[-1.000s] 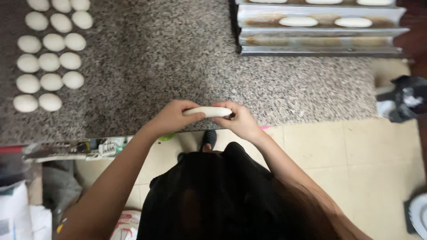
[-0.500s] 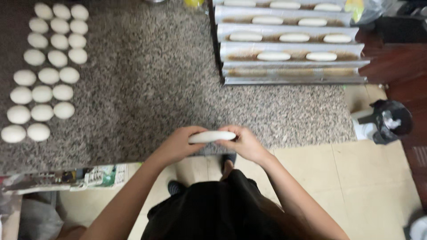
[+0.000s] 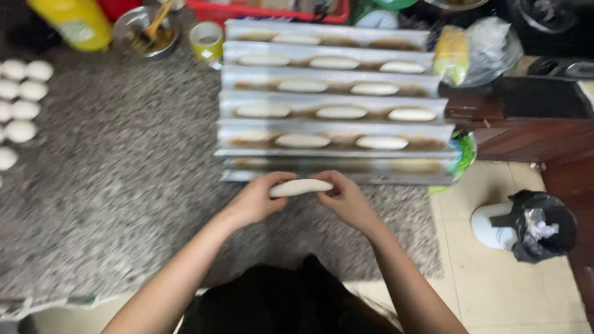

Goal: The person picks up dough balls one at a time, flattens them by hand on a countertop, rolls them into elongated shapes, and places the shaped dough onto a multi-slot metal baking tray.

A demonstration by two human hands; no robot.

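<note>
Holding dough (image 3: 301, 187) crosswise | left hand (image 3: 257, 199), right hand (image 3: 346, 199) each pinching one end | tray (image 3: 337, 162) just beyond, near worktop's front edge

Both forearms reach fwd, bare, converging toward the middle. My left hand (image 3: 255, 199) & right hand (image 3: 346, 199) sit level, knuckles up, fingers curled in a light pinch grip, thumbs underneath, fingertips pointing inward at each other, wrists slightly bent.
</note>
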